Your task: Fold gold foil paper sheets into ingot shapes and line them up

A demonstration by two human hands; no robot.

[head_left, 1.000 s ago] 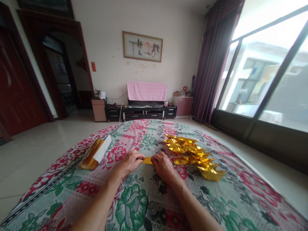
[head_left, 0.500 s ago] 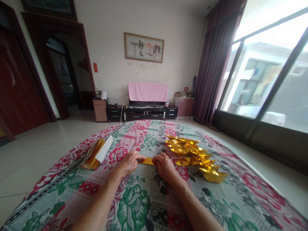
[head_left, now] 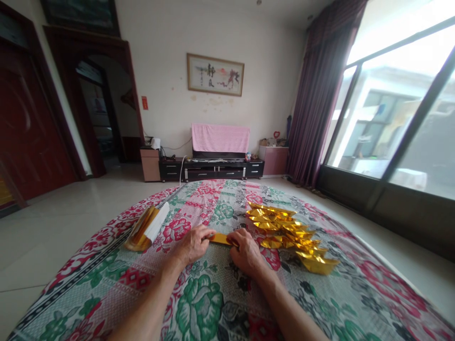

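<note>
Folded strip (head_left: 219, 238): smooth gold paper with a soft sheen
Folded boats (head_left: 320, 265): creased gold foil paper, glossy, with bright mirror-like highlights
Sheet bundle (head_left: 141, 233): shiny gold foil paper, its white part (head_left: 157, 224) matt and paper-like
Tablecloth (head_left: 199, 308): patterned cloth, matt, with a woven-looking texture
Draped cover (head_left: 220, 137): pink cloth, soft and matt
Curtain (head_left: 309, 109): purple cloth, faintly lustrous along its folds
Floor (head_left: 92, 208): pale tile, smooth and glossy
Door (head_left: 39, 113): dark red, wood-like, polished
Low cabinet (head_left: 201, 174): smooth black fronts, metallic-looking handles
</note>
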